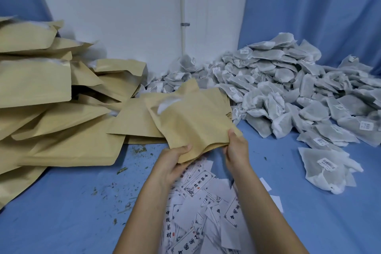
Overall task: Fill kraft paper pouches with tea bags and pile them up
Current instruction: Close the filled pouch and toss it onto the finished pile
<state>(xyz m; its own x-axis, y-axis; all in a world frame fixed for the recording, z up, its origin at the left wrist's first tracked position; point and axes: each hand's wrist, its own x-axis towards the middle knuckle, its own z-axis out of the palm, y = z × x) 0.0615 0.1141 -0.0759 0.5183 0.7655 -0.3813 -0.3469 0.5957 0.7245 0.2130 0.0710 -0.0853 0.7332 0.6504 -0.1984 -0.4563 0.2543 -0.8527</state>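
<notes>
I hold a kraft paper pouch [193, 117] up above the blue table, its mouth pointing away, white tea-bag material showing at its far opening. My left hand [175, 161] grips its near left corner. My right hand [236, 146] pinches its near right corner, thumb on top. A big heap of grey-white tea bags [288, 88] lies to the right. A tall pile of kraft pouches [51, 99] rises on the left.
Printed white paper labels [198, 208] are scattered under my forearms. Flat pouches [134, 121] lie just behind the held one. One loose tea bag [327, 169] sits near right. Tea crumbs [121, 192] dot the blue cloth [61, 212]. A white wall and blue curtains stand behind.
</notes>
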